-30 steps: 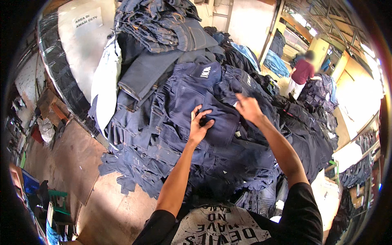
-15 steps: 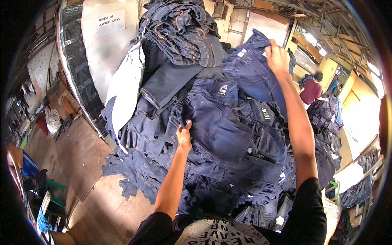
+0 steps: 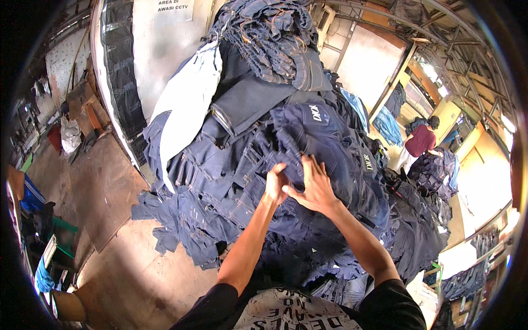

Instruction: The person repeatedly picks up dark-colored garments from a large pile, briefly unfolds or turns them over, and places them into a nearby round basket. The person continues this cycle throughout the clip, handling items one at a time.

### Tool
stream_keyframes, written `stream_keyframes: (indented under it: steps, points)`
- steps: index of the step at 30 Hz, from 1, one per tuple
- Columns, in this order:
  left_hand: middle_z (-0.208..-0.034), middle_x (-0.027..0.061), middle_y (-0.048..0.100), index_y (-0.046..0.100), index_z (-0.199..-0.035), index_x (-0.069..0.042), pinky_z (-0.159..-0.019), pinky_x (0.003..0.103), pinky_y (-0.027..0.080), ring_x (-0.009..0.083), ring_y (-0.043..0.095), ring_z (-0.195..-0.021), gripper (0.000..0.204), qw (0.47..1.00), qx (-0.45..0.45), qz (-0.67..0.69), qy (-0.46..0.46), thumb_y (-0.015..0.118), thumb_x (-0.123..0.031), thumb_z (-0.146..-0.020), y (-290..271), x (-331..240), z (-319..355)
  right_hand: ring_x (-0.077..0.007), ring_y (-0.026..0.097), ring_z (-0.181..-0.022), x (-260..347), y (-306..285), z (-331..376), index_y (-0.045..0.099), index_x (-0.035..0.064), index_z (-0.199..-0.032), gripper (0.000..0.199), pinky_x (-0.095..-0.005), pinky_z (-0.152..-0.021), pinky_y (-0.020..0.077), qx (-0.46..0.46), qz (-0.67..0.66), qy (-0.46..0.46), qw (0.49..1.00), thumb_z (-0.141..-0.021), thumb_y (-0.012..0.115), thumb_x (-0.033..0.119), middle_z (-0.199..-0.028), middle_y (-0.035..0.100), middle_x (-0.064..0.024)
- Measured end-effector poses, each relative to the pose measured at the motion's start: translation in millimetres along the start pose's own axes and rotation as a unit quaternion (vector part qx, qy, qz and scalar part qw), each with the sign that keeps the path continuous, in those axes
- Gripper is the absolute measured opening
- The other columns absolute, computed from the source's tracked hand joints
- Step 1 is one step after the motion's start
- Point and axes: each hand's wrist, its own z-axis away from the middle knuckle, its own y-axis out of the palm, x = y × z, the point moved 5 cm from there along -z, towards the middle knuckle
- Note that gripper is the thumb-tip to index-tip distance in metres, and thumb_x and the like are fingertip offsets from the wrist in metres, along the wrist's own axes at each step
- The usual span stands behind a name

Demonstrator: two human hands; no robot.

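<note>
Left fingers (image 3: 276,169) are partly hidden; the sign (image 3: 174,12) is cropped.

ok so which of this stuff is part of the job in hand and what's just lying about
Part of the job, it seems:
dark blue garment, right hand on it, left hand close by
denim pile beneath

Probably just lying about:
white sheet on the pile's left side
light blue cloth in the background
brown board at left
</note>
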Motion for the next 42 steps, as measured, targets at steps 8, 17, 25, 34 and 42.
stream_keyframes:
  steps: [8, 17, 25, 34, 42]
  points:
    - [-0.142, 0.0091, 0.066, 0.063, -0.137, -0.004, -0.118, 0.038, 0.034, 0.0223, 0.054, -0.139, 0.046, 0.911, 0.151, -0.326, 0.2, 0.07, -0.021, -0.095, 67, -59, 3, -0.0164, 0.065, -0.112, -67, -94, -46, 0.058, 0.0017, -0.124, 0.049, -0.0329, -0.1, 0.0499, -0.16, -0.317, 0.149, 0.923, -0.082, 0.076, -0.016, -0.113, 0.069, -0.0049]
    - [-0.17, 0.0129, 0.026, 0.018, -0.167, -0.011, -0.123, 0.048, 0.035, 0.0355, 0.032, -0.154, 0.116, 0.869, -0.171, -0.319, 0.337, 0.092, -0.023, -0.078, -74, -54, 105, -0.0175, 0.066, -0.115, 30, -222, -33, 0.052, -0.0021, -0.14, 0.065, -0.0296, -0.105, 0.0476, 0.06, -0.488, 0.101, 0.865, -0.081, 0.078, -0.003, -0.124, 0.068, -0.0095]
    - [-0.149, 0.0123, 0.053, 0.044, -0.152, -0.002, -0.117, 0.046, 0.043, 0.029, 0.052, -0.136, 0.078, 0.872, -0.275, -0.179, 0.363, 0.08, -0.036, -0.091, -103, -59, 352, -0.03, 0.061, -0.131, 73, -160, 59, 0.049, -0.0068, -0.15, 0.087, -0.0384, -0.116, 0.0413, 0.192, -0.741, 0.171, 0.62, -0.072, 0.086, 0.0, -0.141, 0.063, -0.0182]
    - [-0.131, 0.0135, 0.069, 0.058, -0.14, 0.003, -0.108, 0.043, 0.053, 0.0247, 0.067, -0.118, 0.07, 0.798, -0.46, -0.059, 0.385, 0.078, -0.044, -0.091, 19, 181, 543, -0.032, 0.069, -0.113, 163, -84, 142, 0.057, -0.0058, -0.14, 0.066, -0.042, -0.105, 0.053, 0.475, -0.762, 0.07, 0.435, -0.076, 0.07, -0.001, -0.128, 0.07, -0.0181]
    - [-0.138, 0.0081, 0.067, 0.055, -0.148, -0.001, -0.111, 0.037, 0.047, 0.0199, 0.063, -0.122, 0.069, 0.551, -0.671, -0.107, 0.485, 0.085, -0.022, -0.089, 139, 349, 630, -0.0279, 0.063, -0.123, 214, 23, 239, 0.048, -0.0011, -0.148, 0.086, -0.0411, -0.106, 0.0522, 0.766, -0.457, -0.1, 0.44, -0.071, 0.086, 0.003, -0.136, 0.065, -0.014]
